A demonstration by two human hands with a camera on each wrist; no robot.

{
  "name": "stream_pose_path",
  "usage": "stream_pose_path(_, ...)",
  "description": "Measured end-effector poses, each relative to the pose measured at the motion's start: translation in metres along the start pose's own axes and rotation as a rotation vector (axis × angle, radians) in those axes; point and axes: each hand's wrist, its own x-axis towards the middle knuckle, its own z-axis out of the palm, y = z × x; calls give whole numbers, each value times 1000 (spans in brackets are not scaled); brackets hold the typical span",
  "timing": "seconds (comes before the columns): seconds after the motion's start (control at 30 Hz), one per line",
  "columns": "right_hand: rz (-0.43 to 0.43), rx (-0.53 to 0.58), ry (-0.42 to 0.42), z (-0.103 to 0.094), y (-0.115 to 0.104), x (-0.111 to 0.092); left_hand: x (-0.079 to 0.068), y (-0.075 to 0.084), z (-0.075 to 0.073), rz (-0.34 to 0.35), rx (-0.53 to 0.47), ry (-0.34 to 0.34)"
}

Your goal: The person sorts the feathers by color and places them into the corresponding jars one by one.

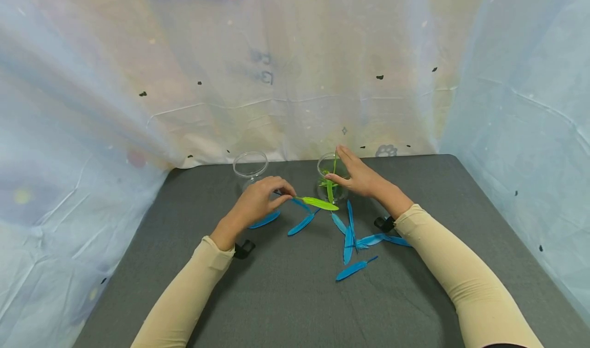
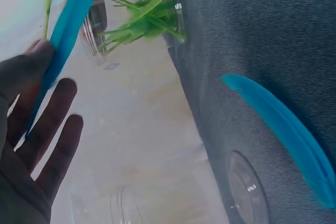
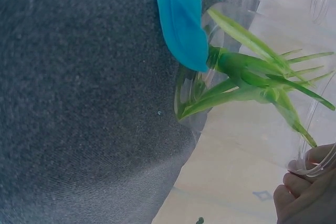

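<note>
My left hand [image 1: 264, 199] pinches a light-green feather [image 1: 321, 203] by its quill, level above the table. In the left wrist view a blue feather [image 2: 71, 22] also lies between the thumb and fingers of this hand. My right hand [image 1: 361, 176] is at the rim of a clear jar [image 1: 320, 188], thumb and fingers spread apart, fingertips touching the rim. Green feathers [image 3: 244, 72] stand bunched inside this jar, quills up. One green quill rises beside the right fingertips.
Another clear jar [image 1: 250, 174] stands at the back left, partly behind the left hand. Several blue feathers [image 1: 351, 271] lie scattered on the dark grey tablecloth [image 1: 295, 302]. One blue feather [image 1: 265, 220] lies under the left hand. A patterned curtain [image 1: 295, 117] hangs behind the table.
</note>
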Motion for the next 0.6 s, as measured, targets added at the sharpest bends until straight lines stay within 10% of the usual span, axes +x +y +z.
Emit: stream_pose_path(0.6,-2,-6,-8,-4,-3,-4,17,3,-9,-52,-73,140)
